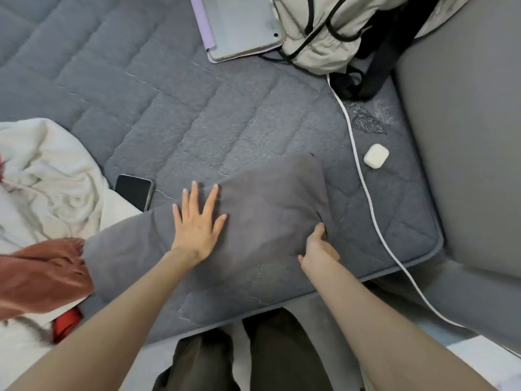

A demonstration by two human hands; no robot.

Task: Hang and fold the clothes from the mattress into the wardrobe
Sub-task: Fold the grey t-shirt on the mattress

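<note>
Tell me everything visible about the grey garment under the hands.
The grey garment is plain, soft-looking cloth, folded into a broad band lying flat on the mattress near its front edge. The left hand presses flat on it, fingers spread; the right hand pinches its right edge. Its left end meets a rust-coloured cloth.

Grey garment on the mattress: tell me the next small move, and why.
Probably fold the right edge of the grey garment over toward the middle: the right hand grips that edge, while the left hand presses flat on the cloth, anchoring it.
</note>
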